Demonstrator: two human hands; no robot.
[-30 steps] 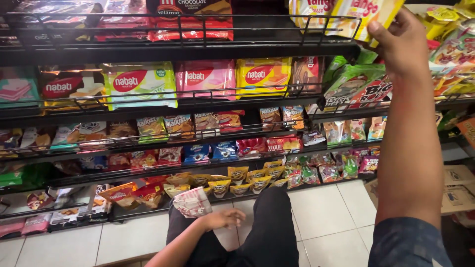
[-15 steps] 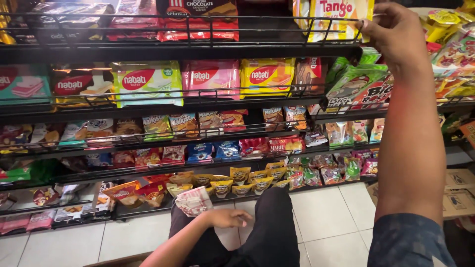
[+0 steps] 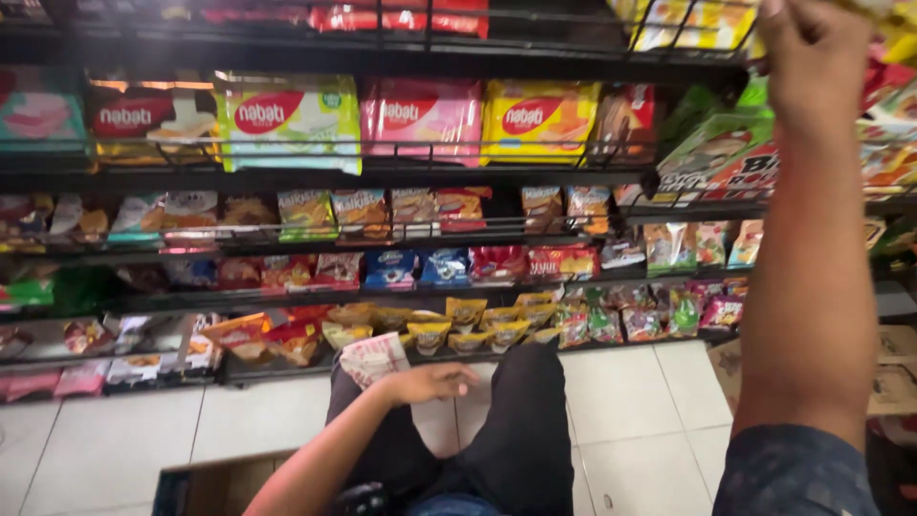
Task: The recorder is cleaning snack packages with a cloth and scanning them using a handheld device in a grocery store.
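Wire shelves (image 3: 382,167) packed with wafer packs (image 3: 287,115). Left hand (image 3: 425,382) pinching red-white packet (image 3: 373,358); right hand (image 3: 812,48) grip unclear.

The right hand's (image 3: 812,48) fingertips and the top-shelf packets (image 3: 688,24) are cut off.

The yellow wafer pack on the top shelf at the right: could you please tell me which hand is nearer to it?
Right. The right hand is raised beside the yellow wafer pack; the left hand rests far below on the lap, holding a red-and-white striped packet.
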